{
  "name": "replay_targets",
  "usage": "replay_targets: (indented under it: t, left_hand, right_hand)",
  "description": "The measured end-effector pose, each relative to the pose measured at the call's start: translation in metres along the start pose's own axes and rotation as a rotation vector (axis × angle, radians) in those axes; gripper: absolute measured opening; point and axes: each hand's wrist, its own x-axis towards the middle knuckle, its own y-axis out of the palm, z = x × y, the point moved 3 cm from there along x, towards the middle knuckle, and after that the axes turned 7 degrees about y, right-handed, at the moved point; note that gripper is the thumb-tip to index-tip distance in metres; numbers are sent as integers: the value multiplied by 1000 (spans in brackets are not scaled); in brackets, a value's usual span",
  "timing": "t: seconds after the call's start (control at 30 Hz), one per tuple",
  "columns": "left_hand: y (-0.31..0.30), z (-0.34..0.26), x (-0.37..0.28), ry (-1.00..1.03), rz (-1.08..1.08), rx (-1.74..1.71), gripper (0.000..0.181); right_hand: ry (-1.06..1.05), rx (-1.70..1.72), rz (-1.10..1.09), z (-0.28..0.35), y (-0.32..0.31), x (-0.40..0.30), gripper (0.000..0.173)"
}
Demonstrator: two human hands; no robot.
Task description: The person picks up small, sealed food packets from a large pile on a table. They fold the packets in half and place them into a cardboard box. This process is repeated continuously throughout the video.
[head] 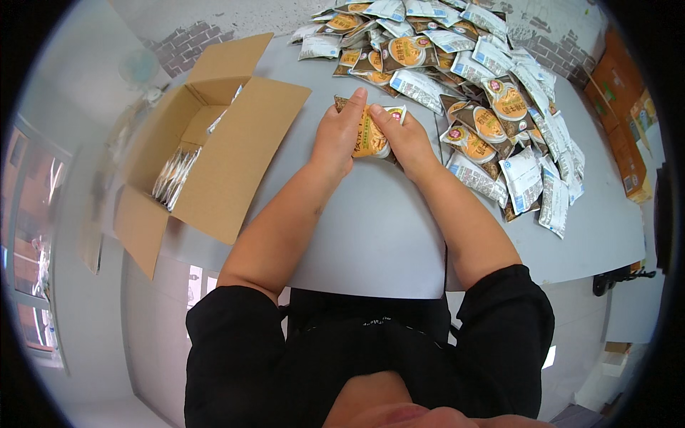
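Observation:
Between both hands I hold a brown and orange printed food pouch (373,140) above the grey table, its printed front facing up. My left hand (342,128) grips its left side, thumb on top. On its right side, my right hand (406,132) presses with the thumb while the fingers curl underneath. Parts of the pouch are hidden by the hands. An open cardboard box (230,155) stands to the left with its flaps spread. Inside it, a row of pouches (177,174) stands on edge near the front, and another pouch (225,109) shows farther back, partly behind a flap.
A large heap of similar pouches (484,128) spreads over the back and right of the grey table (369,235), some showing white backs. A seam runs through the tabletop. Cardboard cartons (615,128) stand at the far right, and a brick-patterned wall (187,48) is behind.

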Motion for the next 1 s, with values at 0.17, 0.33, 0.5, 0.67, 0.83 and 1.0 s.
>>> replay_targets:
  t: [0.17, 0.33, 0.5, 0.67, 0.83, 1.0]
  left_hand:
    - [-4, 13, 6, -4, 15, -50, 45]
    - [-1, 7, 0, -49, 8, 3, 38]
    - [-3, 14, 1, -70, -18, 46, 40]
    - [-8, 17, 7, -77, -200, -9, 49]
    - [-7, 13, 4, -73, -120, 12, 52]
    - [-7, 19, 4, -78, -117, -73, 56]
  right_hand:
    - [-48, -26, 3, 3, -4, 2, 44]
    - [26, 52, -67, 10, -5, -3, 48]
    - [98, 217, -70, -2, -14, 7, 51]
    - [69, 98, -28, -8, -13, 14, 53]
    - [52, 25, -89, -3, -15, 11, 53]
    - [164, 231, -109, -5, -19, 12, 52]
